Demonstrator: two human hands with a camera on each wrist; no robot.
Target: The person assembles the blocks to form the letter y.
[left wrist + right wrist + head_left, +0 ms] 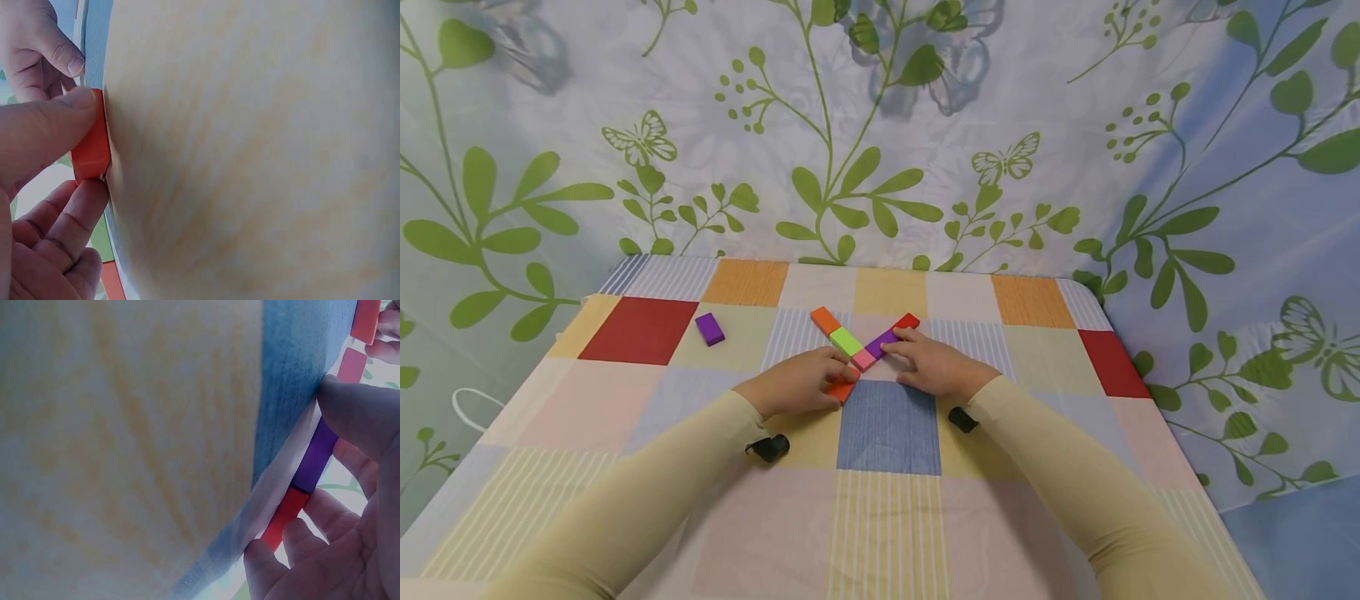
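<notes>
Flat coloured blocks lie in a crossing pattern on the patchwork tablecloth (887, 433): an orange block (825, 320), a green block (846, 341) and a pink block (864, 359) in one line, a purple block (881, 342) and a red block (907, 322) in the other. My left hand (833, 379) pinches an orange-red block (90, 147) between thumb and finger at the near left end. My right hand (904, 343) holds the purple block (317, 453) between thumb (356, 412) and fingers, with the red block (284, 515) just beyond it.
A second purple block (710, 328) lies alone at the far left of the table, beside a red cloth square. A leaf-and-butterfly curtain (880, 150) hangs close behind the table's far edge. Small black wrist cameras (769, 447) sit on both sleeves.
</notes>
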